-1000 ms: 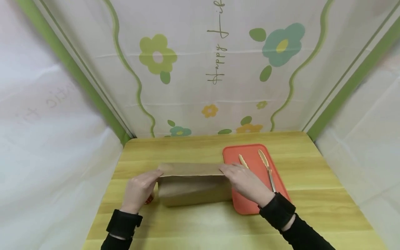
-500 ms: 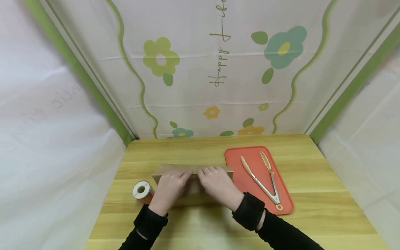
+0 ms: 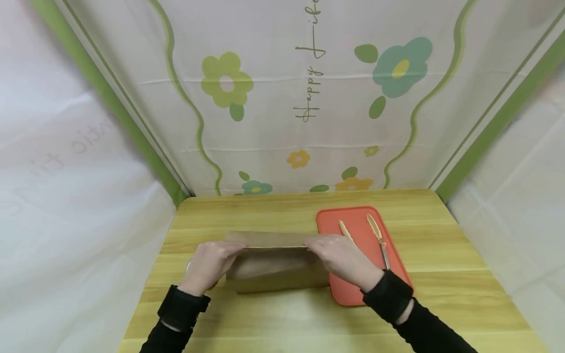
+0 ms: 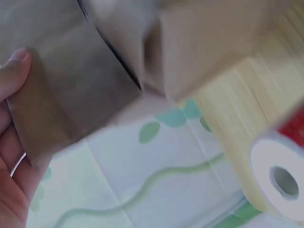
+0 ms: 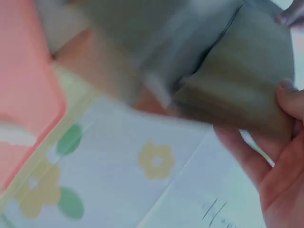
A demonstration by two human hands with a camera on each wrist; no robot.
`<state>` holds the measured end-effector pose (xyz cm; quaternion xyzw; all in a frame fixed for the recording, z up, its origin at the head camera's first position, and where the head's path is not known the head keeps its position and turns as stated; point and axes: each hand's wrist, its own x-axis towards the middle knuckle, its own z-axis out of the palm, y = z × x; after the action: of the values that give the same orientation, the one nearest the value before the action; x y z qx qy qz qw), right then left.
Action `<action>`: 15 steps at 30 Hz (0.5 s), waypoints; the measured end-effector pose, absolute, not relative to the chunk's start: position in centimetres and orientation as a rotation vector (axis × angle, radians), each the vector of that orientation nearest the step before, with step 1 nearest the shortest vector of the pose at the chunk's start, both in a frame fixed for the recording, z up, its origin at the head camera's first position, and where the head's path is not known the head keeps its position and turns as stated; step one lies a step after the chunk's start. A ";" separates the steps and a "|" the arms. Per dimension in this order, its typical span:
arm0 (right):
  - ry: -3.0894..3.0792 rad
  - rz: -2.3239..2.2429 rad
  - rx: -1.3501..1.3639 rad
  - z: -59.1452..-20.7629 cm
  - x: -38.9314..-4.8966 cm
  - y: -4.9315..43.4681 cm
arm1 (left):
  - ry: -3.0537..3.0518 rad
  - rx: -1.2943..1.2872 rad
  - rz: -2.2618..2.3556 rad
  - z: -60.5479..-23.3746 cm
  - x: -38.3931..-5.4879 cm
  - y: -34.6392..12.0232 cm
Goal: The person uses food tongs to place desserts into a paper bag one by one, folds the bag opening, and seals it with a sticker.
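Note:
A brown paper bag stands on the table with its top edge folded over into a flap. My left hand pinches the flap near its left end. In the left wrist view the thumb lies on one face of the paper, fingers behind it. My right hand pinches the flap toward its right end; the right wrist view shows thumb in front and fingers behind the paper. A roll with a white end and red side sits beside the bag, mostly hidden by my left hand in the head view.
On the right lies a red tray bearing metal tongs with beige tips, partly covered by my right hand and wrist. The wood-grain table meets a white flower-print curtain at the back, with white side panels left and right.
Half a second ago both hands were together at the flap's middle. They have since slid apart along the fold toward its ends, again covering most of the roll and part of the tongs.

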<state>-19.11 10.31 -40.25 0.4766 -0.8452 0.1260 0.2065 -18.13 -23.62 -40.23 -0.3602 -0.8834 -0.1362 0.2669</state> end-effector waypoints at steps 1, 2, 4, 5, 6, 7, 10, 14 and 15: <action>-2.372 0.379 1.325 -40.2 -19.1 10.9 | -2.386 -0.971 -0.381 -40.2 -18.1 -24.0; -2.390 0.398 1.322 -40.2 -19.1 11.4 | -2.381 -0.968 -0.393 -40.2 -18.1 -24.4; -2.409 0.419 1.329 -40.1 -19.0 12.0 | -2.375 -0.959 -0.419 -40.2 -18.1 -25.0; -2.418 0.420 1.331 -40.0 -19.0 12.2 | -2.371 -0.956 -0.426 -40.2 -18.1 -25.3; -2.422 0.410 1.331 -40.0 -18.9 12.2 | -2.369 -0.951 -0.433 -40.2 -18.1 -25.5; -2.423 0.389 1.322 -39.9 -18.9 12.1 | -2.368 -0.942 -0.439 -40.3 -18.1 -25.7; -2.403 0.293 1.264 -39.5 -19.1 11.7 | -2.369 -0.899 -0.393 -40.3 -17.7 -25.4; -2.342 0.190 1.145 -39.2 -19.2 10.0 | -2.345 -0.822 -0.333 -40.0 -17.2 -23.1; -2.326 0.178 1.132 -39.3 -19.2 9.3 | -2.332 -0.813 -0.333 -40.0 -17.1 -22.3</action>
<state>-19.17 9.31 -39.25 0.4202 -0.8635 0.0662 0.2709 -17.14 -22.25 -40.01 -0.3094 -0.8868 -0.1267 0.3191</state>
